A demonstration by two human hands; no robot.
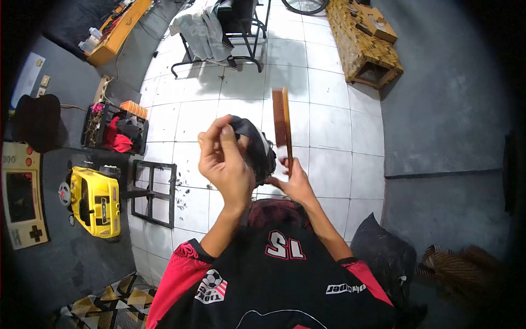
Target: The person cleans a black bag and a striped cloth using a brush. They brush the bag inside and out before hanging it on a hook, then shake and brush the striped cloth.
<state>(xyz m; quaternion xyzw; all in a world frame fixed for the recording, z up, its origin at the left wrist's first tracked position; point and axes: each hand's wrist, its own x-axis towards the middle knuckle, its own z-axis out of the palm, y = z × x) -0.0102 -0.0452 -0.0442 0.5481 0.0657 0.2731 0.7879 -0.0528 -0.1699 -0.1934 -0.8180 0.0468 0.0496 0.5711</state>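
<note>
My left hand (pixel 227 164) is raised at the middle, its fingers curled and closed at the upper edge of a black item with a white stripe (pixel 260 151). That item looks like a shoe and is partly hidden behind the hand. To its right, my right hand (pixel 296 181) is wrapped round the lower handle of a brush (pixel 282 120). The brush has a light wooden back and reddish-brown bristles that face left, toward the black item. It stands nearly upright in view and is slightly blurred. My right thumb lies close to the black item's lower edge.
White floor tiles (pixel 329 126) spread below. On the left are a yellow toy car (pixel 96 203), a black frame (pixel 174 192) and a crate (pixel 87 129) of odds and ends. A chair with a grey cloth (pixel 203 33) stands ahead; a black bag (pixel 378 247) lies right.
</note>
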